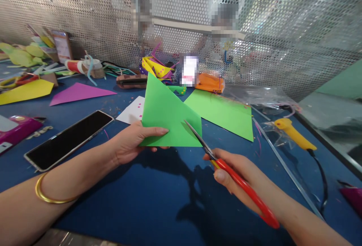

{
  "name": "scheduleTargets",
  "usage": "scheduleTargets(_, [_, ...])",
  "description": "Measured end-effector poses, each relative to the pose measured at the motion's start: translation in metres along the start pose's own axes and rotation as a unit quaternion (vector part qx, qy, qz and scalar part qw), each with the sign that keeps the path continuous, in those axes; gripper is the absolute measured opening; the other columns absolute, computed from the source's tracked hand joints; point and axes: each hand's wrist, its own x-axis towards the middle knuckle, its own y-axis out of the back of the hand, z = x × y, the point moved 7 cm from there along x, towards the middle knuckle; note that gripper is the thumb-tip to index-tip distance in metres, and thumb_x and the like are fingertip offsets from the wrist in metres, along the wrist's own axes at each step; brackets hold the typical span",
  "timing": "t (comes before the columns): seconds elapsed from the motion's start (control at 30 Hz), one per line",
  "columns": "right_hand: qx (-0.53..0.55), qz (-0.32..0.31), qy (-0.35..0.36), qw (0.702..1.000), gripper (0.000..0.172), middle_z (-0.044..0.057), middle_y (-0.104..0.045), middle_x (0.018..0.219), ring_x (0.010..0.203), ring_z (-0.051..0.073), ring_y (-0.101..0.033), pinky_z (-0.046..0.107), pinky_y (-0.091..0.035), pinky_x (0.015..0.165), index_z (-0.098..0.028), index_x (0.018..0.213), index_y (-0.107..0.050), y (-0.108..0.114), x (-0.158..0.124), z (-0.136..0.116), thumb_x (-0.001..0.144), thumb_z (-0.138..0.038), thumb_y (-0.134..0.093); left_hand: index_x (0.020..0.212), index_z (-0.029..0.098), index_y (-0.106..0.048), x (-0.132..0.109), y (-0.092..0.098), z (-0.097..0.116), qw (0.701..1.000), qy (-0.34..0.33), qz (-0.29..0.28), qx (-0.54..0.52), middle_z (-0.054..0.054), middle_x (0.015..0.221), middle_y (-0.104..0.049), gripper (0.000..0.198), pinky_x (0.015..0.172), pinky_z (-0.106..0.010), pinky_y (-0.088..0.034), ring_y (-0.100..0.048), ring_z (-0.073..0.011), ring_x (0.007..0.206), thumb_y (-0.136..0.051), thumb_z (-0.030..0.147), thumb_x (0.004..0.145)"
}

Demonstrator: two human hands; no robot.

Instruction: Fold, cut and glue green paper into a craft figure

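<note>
My left hand [135, 140] pinches a bright green sheet of paper [166, 114] at its lower left, thumb on the near face and fingers behind. The sheet is held up above the table, with a slanted upper right edge. In my right hand [234, 174] is a pair of scissors [240, 185] with red handles. Their metal blades lie close together and point up and left, across the lower right part of the green sheet. From here I cannot tell whether the blades cut into the paper or only overlap it.
On the blue table [127, 208] lie a dark-screened phone [70, 138], a lighter green sheet [226, 114], a purple sheet [82, 94], a yellow sheet [28, 90] and a yellow glue gun [295, 135] with a black cord. Behind stand a lit phone [189, 69] and a perforated metal panel [102, 16].
</note>
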Motion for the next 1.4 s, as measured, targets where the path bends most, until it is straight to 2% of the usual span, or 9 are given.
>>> scheduleTargets(0.13, [0.007,-0.001,0.0,1.0,0.048,-0.005,-0.041,0.063,0.053,0.011,-0.039,0.023,-0.032,0.047,-0.021,0.102,-0.053,-0.001,0.001,0.001,0.09,-0.067,-0.046,0.082,0.01,-0.072,-0.001,-0.001,-0.003,1.0,0.014,-0.007,0.006,-0.008,0.065,-0.072,0.011,0.036,-0.016,-0.044,-0.062,-0.0136,0.047,-0.075,0.015,0.074])
scheduleTargets(0.37, [0.001,0.008,0.006,1.0,0.05,-0.005,-0.04,0.064,0.053,0.01,-0.037,0.022,-0.031,0.046,-0.022,0.101,-0.052,-0.003,0.001,0.002,0.088,-0.07,-0.045,0.082,0.01,-0.072,-0.001,-0.003,-0.006,1.0,0.02,-0.012,-0.003,-0.008,0.07,-0.073,0.015,0.038,-0.016,-0.045,-0.067,-0.0158,0.054,-0.078,0.018,0.071])
scheduleTargets(0.57, [-0.01,0.019,0.029,0.999,0.046,-0.005,-0.038,0.064,0.053,0.01,-0.034,0.022,-0.029,0.045,-0.022,0.091,-0.05,-0.003,0.001,-0.002,0.09,-0.068,-0.042,0.08,0.01,-0.073,-0.003,-0.011,-0.012,0.998,0.025,-0.051,0.013,-0.009,0.065,-0.071,0.017,0.039,-0.016,-0.043,-0.065,-0.015,0.052,-0.078,0.023,0.07])
scheduleTargets(0.7, [0.003,0.019,0.03,0.999,0.046,-0.005,-0.038,0.064,0.052,0.01,-0.035,0.022,-0.029,0.044,-0.022,0.092,-0.051,-0.003,0.002,-0.002,0.09,-0.067,-0.043,0.08,0.011,-0.073,-0.002,-0.011,-0.012,0.998,0.025,-0.049,0.007,-0.009,0.067,-0.072,0.018,0.039,-0.016,-0.043,-0.065,-0.015,0.053,-0.08,0.023,0.069])
scheduleTargets(0.93, [0.047,0.017,0.007,0.999,0.048,-0.006,-0.039,0.061,0.049,0.009,-0.038,0.021,-0.031,0.043,-0.021,0.094,-0.053,-0.006,0.001,0.0,0.089,-0.068,-0.045,0.079,0.011,-0.074,-0.004,-0.01,-0.012,0.999,0.034,-0.041,0.001,-0.008,0.069,-0.073,0.018,0.039,-0.015,-0.044,-0.066,-0.0158,0.054,-0.081,0.022,0.067])
scheduleTargets(1.23, [0.051,0.027,-0.011,0.998,0.047,-0.006,-0.041,0.061,0.046,0.007,-0.04,0.021,-0.032,0.041,-0.02,0.09,-0.056,-0.009,0.005,0.009,0.09,-0.066,-0.047,0.087,0.01,-0.072,-0.004,-0.013,-0.011,0.997,0.034,-0.067,-0.005,-0.01,0.07,-0.073,0.021,0.039,-0.017,-0.047,-0.067,-0.0171,0.053,-0.078,0.022,0.071])
scheduleTargets(1.3, [0.042,0.032,-0.008,0.999,0.048,-0.006,-0.042,0.061,0.046,0.007,-0.04,0.021,-0.032,0.041,-0.02,0.092,-0.057,-0.006,0.004,0.008,0.09,-0.066,-0.047,0.092,0.012,-0.072,-0.005,-0.012,-0.009,0.997,0.043,-0.046,-0.036,-0.011,0.076,-0.075,0.023,0.041,-0.02,-0.052,-0.07,-0.0198,0.056,-0.077,0.024,0.073])
scheduleTargets(1.4, [0.027,0.027,-0.011,0.999,0.049,-0.005,-0.043,0.06,0.047,0.009,-0.041,0.022,-0.033,0.041,-0.019,0.094,-0.058,-0.004,0.002,0.004,0.09,-0.067,-0.047,0.102,0.014,-0.071,-0.005,-0.005,-0.003,0.991,0.035,0.023,-0.128,-0.01,0.086,-0.077,0.025,0.056,-0.025,-0.061,-0.074,-0.0218,0.067,-0.072,0.021,0.078])
